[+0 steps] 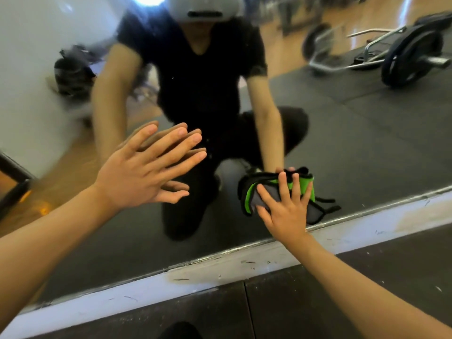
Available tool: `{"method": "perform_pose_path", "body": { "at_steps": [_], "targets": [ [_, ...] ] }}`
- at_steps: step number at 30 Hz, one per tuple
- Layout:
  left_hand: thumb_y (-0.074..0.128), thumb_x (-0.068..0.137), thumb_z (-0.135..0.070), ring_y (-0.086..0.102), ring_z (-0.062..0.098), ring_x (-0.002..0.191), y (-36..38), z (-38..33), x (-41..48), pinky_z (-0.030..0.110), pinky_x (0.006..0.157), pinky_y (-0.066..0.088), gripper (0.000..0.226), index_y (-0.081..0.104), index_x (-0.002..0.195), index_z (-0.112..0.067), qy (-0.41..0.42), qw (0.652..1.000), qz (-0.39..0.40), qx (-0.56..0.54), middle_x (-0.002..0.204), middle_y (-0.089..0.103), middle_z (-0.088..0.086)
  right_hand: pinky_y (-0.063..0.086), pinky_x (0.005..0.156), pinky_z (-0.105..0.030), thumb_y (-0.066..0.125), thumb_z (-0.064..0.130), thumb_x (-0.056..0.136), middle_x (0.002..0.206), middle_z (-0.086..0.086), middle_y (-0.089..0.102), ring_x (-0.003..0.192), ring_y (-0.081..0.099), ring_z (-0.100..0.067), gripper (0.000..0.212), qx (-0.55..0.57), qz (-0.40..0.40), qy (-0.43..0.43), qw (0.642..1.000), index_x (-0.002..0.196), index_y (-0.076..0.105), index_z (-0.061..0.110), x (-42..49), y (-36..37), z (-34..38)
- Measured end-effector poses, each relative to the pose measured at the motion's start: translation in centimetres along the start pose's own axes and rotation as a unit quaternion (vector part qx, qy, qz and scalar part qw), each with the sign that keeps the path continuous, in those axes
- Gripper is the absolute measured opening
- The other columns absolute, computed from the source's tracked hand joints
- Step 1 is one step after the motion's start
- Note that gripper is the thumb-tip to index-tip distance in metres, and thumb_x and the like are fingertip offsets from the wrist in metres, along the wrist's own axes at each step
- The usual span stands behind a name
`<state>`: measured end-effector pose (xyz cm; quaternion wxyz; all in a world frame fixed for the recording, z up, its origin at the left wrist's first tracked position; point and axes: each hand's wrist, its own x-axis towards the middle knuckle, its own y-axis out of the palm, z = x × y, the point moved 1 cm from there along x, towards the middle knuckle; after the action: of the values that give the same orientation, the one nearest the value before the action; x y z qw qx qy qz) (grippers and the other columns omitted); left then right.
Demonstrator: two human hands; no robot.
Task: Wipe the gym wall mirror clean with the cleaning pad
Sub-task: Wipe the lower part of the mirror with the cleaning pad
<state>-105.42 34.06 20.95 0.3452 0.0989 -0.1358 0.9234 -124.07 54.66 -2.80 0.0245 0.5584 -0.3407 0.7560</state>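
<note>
R hand [285,214]: fingers [282,185] straight and spread, palm flat, pressing the grey cleaning pad with green and black trim [300,189] against the glass; nothing curled round it. Pad sits low on the large wall mirror [367,148], just above the mirror's bottom edge, black straps trailing off to the right.

L hand [144,172]: fingers [181,143] straight, close together, thumb out, holding nothing; fingertips meet their reflection, so touching the glass or v. near it, can't tell which. It's left of the pad, well apart from it.

Below the mirror: scuffed white baseboard strip [244,265], then dark rubber floor mat [318,302]. Reflected in glass: crouching person in black top w/ headset, loaded barbell w/ black plates [413,57] on dark mat, wood floor behind.
</note>
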Motion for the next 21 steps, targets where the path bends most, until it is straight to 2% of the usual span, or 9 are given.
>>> {"method": "perform_pose_path", "body": {
  "at_steps": [3, 5, 7, 9, 10, 12, 14, 18, 21],
  "targets": [
    [0.049, 0.098, -0.075, 0.026, 0.029, 0.159, 0.0, 0.2, -0.1, 0.049, 0.131, 0.008, 0.088, 0.036, 0.165, -0.02, -0.001, 1.0, -0.001, 0.0, 0.173, 0.026, 0.01, 0.012, 0.119, -0.072, 0.048, 0.053, 0.105, 0.174, -0.007, 0.003, 0.159, 0.002, -0.039, 0.053, 0.067, -0.072, 0.059, 0.993, 0.156, 0.039, 0.039, 7.9, -3.7, 2.6],
    [0.048, 0.099, -0.075, 0.026, 0.029, 0.159, 0.1, 0.1, -0.1, 0.049, 0.132, 0.006, 0.087, 0.036, 0.165, -0.021, 0.002, 1.0, 0.004, -0.003, 0.174, 0.025, 0.01, 0.013, 0.12, -0.071, 0.047, 0.054, 0.106, 0.169, -0.016, 0.024, 0.154, 0.018, -0.047, 0.053, 0.057, -0.103, 0.024, 0.993, 0.156, 0.042, 0.038, 14.4, -6.7, 3.6],
    [0.046, 0.099, -0.075, 0.025, 0.029, 0.159, 0.1, 0.1, 0.0, 0.049, 0.132, 0.005, 0.086, 0.035, 0.166, -0.021, 0.004, 1.0, 0.01, -0.002, 0.174, 0.024, 0.01, 0.018, 0.12, -0.07, 0.047, 0.054, 0.107, 0.164, -0.018, 0.034, 0.152, 0.027, -0.047, 0.052, 0.018, -0.128, -0.022, 0.991, 0.156, 0.042, 0.038, 16.7, -7.8, 3.3],
    [0.045, 0.1, -0.075, 0.025, 0.028, 0.159, 0.0, 0.2, 0.0, 0.048, 0.133, 0.003, 0.085, 0.034, 0.166, -0.021, 0.0, 1.0, 0.007, -0.003, 0.174, 0.024, 0.009, 0.019, 0.121, -0.068, 0.049, 0.052, 0.107, 0.167, -0.015, 0.03, 0.155, 0.022, -0.042, 0.054, 0.014, -0.138, -0.014, 0.99, 0.158, 0.036, 0.04, 13.5, -5.9, 2.3],
    [0.045, 0.1, -0.074, 0.025, 0.028, 0.159, -0.1, 0.2, 0.1, 0.048, 0.133, 0.002, 0.085, 0.034, 0.166, -0.021, -0.003, 1.0, 0.006, -0.002, 0.174, 0.024, 0.009, 0.016, 0.122, -0.067, 0.05, 0.051, 0.106, 0.171, -0.012, 0.021, 0.158, 0.014, -0.039, 0.058, 0.009, -0.121, -0.005, 0.993, 0.16, 0.031, 0.041, 10.3, -4.2, 1.7],
    [0.045, 0.1, -0.074, 0.023, 0.029, 0.159, -0.2, 0.2, 0.0, 0.048, 0.133, 0.002, 0.086, 0.034, 0.166, -0.02, -0.004, 1.0, 0.01, 0.001, 0.174, 0.024, 0.009, 0.011, 0.122, -0.065, 0.056, 0.048, 0.101, 0.175, -0.005, 0.001, 0.16, 0.0, -0.034, 0.073, -0.013, -0.049, -0.018, 0.999, 0.163, 0.018, 0.043, 3.1, -1.0, 0.3],
    [0.044, 0.1, -0.075, 0.021, 0.028, 0.16, -0.1, 0.2, 0.1, 0.048, 0.133, 0.002, 0.086, 0.033, 0.166, -0.02, -0.002, 1.0, 0.01, 0.003, 0.174, 0.023, 0.009, 0.011, 0.119, -0.066, 0.06, 0.049, 0.095, 0.175, -0.003, -0.004, 0.16, -0.004, -0.032, 0.083, -0.027, -0.002, -0.034, 0.999, 0.163, 0.015, 0.043, -0.8, 0.1, -0.7],
    [0.046, 0.1, -0.074, 0.023, 0.028, 0.16, 0.1, 0.2, 0.0, 0.048, 0.133, 0.004, 0.086, 0.034, 0.166, -0.02, -0.003, 1.0, 0.006, -0.006, 0.174, 0.024, 0.009, 0.008, 0.121, -0.068, 0.047, 0.058, 0.105, 0.174, -0.008, -0.002, 0.159, -0.001, -0.038, 0.058, 0.048, -0.047, 0.026, 0.997, 0.158, 0.033, 0.04, 6.1, -3.2, 2.3],
    [0.045, 0.101, -0.074, 0.022, 0.029, 0.16, 0.2, 0.1, -0.1, 0.049, 0.132, 0.006, 0.085, 0.035, 0.166, -0.02, 0.004, 1.0, 0.008, -0.003, 0.174, 0.024, 0.011, 0.006, 0.121, -0.068, 0.046, 0.056, 0.107, 0.169, -0.014, 0.013, 0.155, 0.015, -0.047, 0.057, 0.053, -0.083, 0.004, 0.995, 0.16, 0.036, 0.036, 14.8, -7.0, 4.3]
  ]
}}
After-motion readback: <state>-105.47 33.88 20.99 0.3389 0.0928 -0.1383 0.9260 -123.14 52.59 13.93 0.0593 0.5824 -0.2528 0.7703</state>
